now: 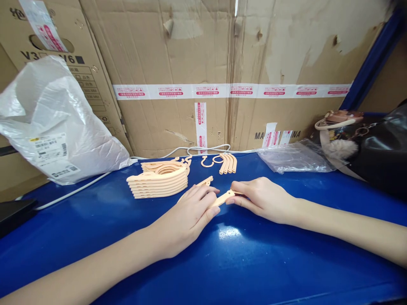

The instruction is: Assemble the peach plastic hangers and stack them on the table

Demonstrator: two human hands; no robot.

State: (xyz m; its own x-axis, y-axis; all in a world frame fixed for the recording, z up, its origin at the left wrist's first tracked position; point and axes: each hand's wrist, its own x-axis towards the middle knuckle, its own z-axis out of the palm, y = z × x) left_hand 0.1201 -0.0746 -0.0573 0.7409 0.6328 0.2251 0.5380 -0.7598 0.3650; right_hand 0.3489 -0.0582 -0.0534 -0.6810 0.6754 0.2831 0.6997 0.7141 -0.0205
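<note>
My left hand [197, 207] is wrapped over a peach plastic folding hanger [225, 197], low over the blue table. Its near arm shows past my thumb, with a round hole at the tip; another part sticks out behind my fingers. My right hand [265, 199] pinches a thin peach piece against that tip, mostly covered by my fingers, so its shape is unclear. A stack of several peach hangers [159, 186] lies left of my left hand. Behind my hands are a loose peach hook [207, 162] and several curved peach arms [228, 163] side by side.
Cardboard [178, 123] with printed tape walls off the back of the blue table [222, 262]. A white plastic parcel bag [63, 127] stands left, near a dark flat object [15, 214]. Clear plastic bag [292, 156] and black bag [378, 148] lie right. A white cable [76, 190] runs behind.
</note>
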